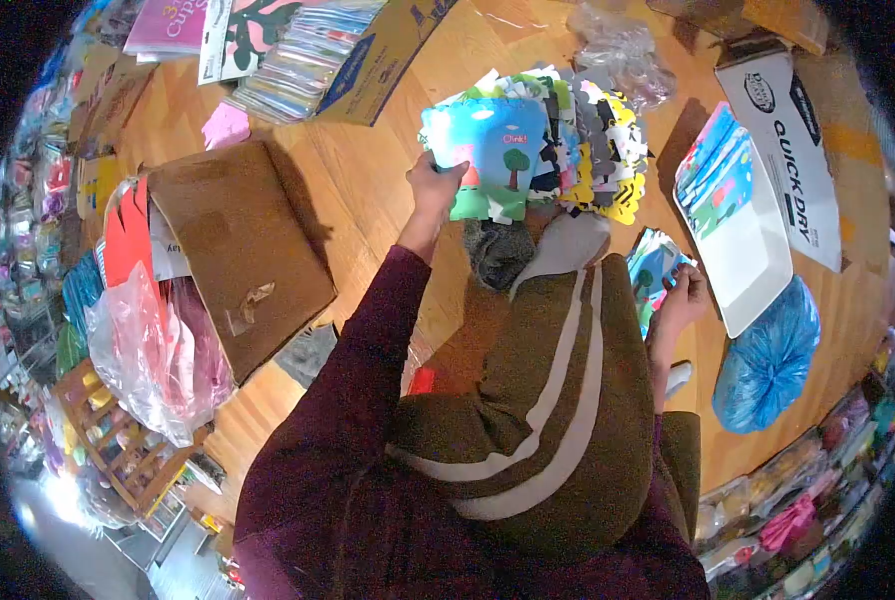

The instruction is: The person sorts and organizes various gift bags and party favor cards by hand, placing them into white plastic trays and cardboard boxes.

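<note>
My left hand is closed on the left edge of a printed blue card that reads "Oink!" and shows a green tree. This card lies over the near end of a fanned row of die-cut cards, patterned in white, grey, black and yellow. Low on the right, beside my knee, my right hand is closed on a small bunch of blue and green printed cards. Fingers partly cover that bunch. A white tray with more blue printed cards at its far end stands just right of this hand.
At left an open cardboard box has clear plastic spilling out. A carton of wrapped packs sits at the back. On the right are a "Quick Dry" box and a knotted blue bag. Crumpled clear plastic lies behind the cards.
</note>
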